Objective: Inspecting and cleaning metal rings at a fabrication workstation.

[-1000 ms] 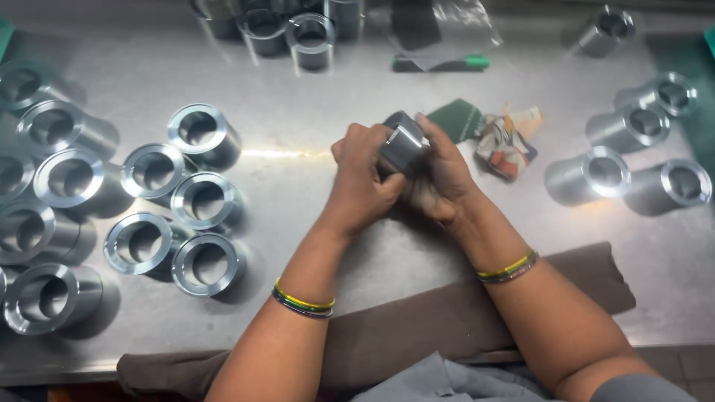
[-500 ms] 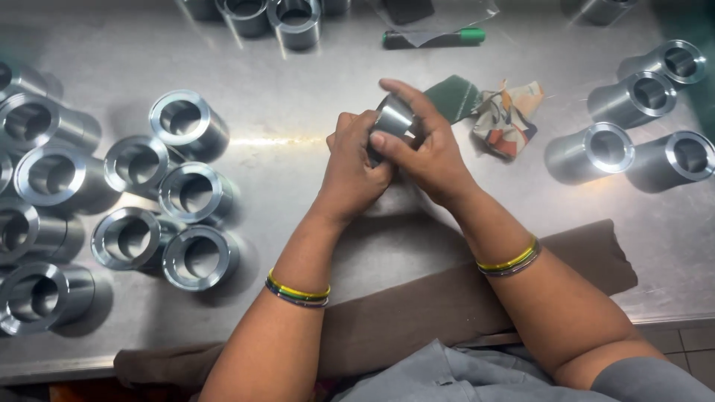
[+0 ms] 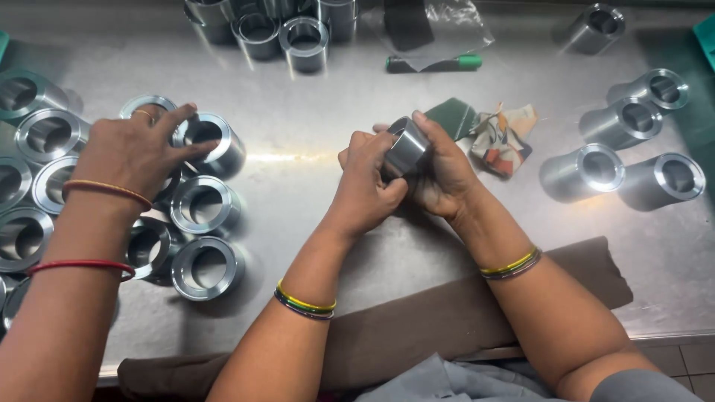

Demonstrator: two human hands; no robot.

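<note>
While gripping a short metal sleeve (image 3: 406,152) above the middle of the steel table (image 3: 313,160), curling both sets of fingers tightly about it: left hand (image 3: 369,186) wrapping the near side with fingertips pressing the wall, right hand (image 3: 443,175) cupping the far side with a fingertip resting on the upper rim. Keeping the open bore tilted up and away, clear of the tabletop. Lying just beyond the right hand, a green pad (image 3: 454,117) and a patterned cloth (image 3: 503,138); farther back, a green-capped marker (image 3: 436,64) under clear plastic. Reaching in from the left, a co-worker's hand (image 3: 134,152) touching one ring (image 3: 212,141) among the cluster of finished rings (image 3: 205,205). Standing well apart on the right, four flanged sleeves (image 3: 596,170). Lining the near edge, a brown cloth (image 3: 447,313).
</note>
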